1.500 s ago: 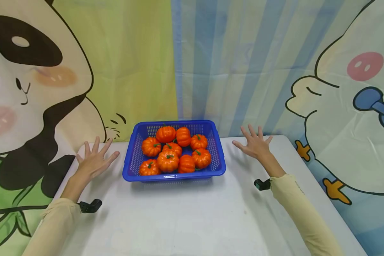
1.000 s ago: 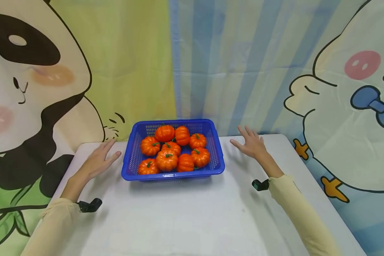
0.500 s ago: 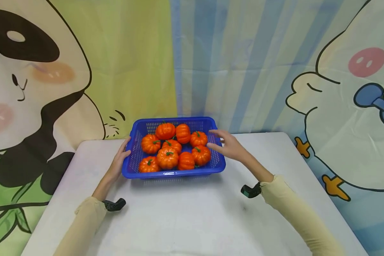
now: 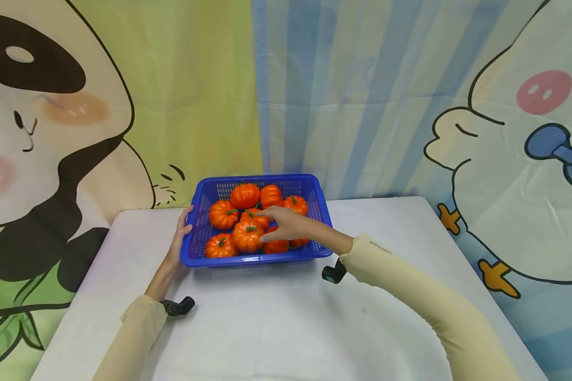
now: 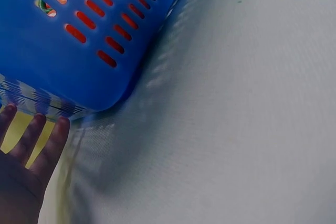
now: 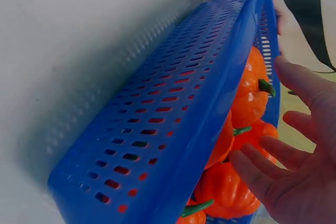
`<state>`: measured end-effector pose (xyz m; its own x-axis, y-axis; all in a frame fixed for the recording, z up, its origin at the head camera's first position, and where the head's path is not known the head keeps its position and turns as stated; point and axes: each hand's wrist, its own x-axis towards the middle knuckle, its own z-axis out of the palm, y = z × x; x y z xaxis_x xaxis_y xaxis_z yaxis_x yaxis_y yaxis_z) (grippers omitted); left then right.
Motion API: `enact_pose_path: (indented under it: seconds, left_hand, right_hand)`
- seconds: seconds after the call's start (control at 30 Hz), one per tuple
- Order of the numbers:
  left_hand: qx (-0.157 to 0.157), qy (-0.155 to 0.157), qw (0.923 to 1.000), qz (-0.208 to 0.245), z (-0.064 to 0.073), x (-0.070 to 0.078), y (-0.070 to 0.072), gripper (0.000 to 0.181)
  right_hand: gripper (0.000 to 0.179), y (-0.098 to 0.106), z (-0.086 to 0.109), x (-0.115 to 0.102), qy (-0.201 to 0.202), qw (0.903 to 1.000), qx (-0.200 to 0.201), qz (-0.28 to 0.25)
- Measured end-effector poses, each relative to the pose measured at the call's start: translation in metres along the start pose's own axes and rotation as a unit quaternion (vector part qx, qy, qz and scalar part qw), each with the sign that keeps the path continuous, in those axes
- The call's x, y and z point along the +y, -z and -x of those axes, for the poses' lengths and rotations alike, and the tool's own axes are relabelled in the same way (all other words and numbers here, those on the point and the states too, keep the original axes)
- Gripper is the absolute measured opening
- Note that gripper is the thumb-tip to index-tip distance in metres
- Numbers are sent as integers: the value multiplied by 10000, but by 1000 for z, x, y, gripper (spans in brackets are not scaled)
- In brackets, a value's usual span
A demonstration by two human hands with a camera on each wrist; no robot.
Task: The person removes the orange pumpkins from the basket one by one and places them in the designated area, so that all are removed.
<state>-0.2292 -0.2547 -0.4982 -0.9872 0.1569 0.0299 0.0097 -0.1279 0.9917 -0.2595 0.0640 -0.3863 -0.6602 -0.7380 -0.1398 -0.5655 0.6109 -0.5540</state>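
Observation:
A blue plastic basket (image 4: 201, 260) with slotted walls holds several small orange pumpkins (image 4: 221, 215) with green stems. My left hand (image 4: 176, 244) rests against the basket's left end. In the left wrist view its straight fingers (image 5: 50, 148) touch the slotted end wall. Above the pumpkins, inside the rim, my right hand (image 4: 286, 224) reaches in from the right with fingers and thumb spread apart. Nothing is held in it; the front-middle pumpkin (image 4: 248, 236) lies just beside its thumb. In the right wrist view, that hand's fingers (image 6: 257, 174) hover over the pumpkins, and contact cannot be made out.
The basket stands near the back edge of a white-covered table (image 4: 276, 323). Behind the table hangs a printed curtain (image 4: 310, 95) with cartoon animals. A black wrist camera sits on each wrist, the right one (image 4: 334, 272) close to the basket's front right corner.
Both hands have moved inward from beside the basket. The left came up against its left end; the right passed over the right rim to above the pumpkins. The basket has stayed in place.

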Motion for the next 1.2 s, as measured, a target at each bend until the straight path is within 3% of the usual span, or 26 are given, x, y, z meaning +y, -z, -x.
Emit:
enact_pose_path:
  seconds: [0.17, 0.3, 0.63, 1.2]
  left_hand:
    - [-36, -24, 10000, -30, -2, -2, 2, 56]
    - [-29, -27, 9999, -128, -2, -3, 4, 55]
    - [-8, 85, 9994, -336, -2, -5, 4, 57]
    - [-95, -116, 9997, -171, -1, -5, 4, 56]
  right_hand:
    - [68, -5, -15, -6, -81, 9986, -476, 200]
    - [69, -9, -23, -10, -51, 9974, -616, 374]
    - [77, -17, -36, -10, -28, 9969, -580, 529]
    - [74, -22, -41, -5, 43, 9969, -515, 597]
